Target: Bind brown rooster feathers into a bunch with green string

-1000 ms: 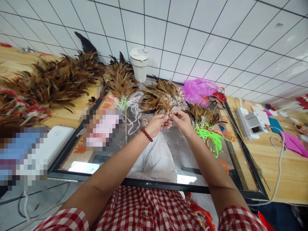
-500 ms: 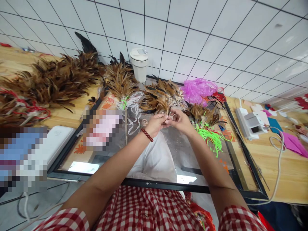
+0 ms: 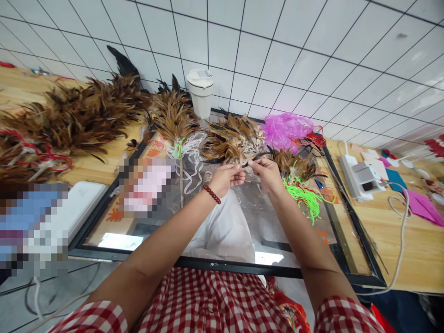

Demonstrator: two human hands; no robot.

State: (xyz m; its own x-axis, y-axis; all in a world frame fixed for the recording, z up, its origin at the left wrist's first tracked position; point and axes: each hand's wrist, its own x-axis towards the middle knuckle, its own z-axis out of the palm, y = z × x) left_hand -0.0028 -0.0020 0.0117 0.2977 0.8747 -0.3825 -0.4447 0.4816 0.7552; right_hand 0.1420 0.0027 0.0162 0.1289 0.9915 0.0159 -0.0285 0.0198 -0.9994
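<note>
My left hand (image 3: 227, 177), with a red bead bracelet at the wrist, is closed in a pinch on the stems of a bunch of brown feathers (image 3: 231, 149) that fans out away from me. My right hand (image 3: 267, 172) is a short way to its right, fingers pinched on a dark thin feather or thread that runs from the bunch. Both hands hover over a black-framed glass board (image 3: 342, 240). A loose pile of brown feathers (image 3: 243, 127) lies just beyond the hands.
Large feather heaps (image 3: 83, 113) cover the left of the wooden table. A white lidded cup (image 3: 201, 92) stands at the back by the tiled wall. Pink plastic (image 3: 286, 129), green string (image 3: 303, 196), a white power strip (image 3: 359, 178) and coloured paper lie to the right.
My right hand has drawn a little to the right, away from my left hand, pulling something thin out of the feather bunch. My left hand has stayed in place.
</note>
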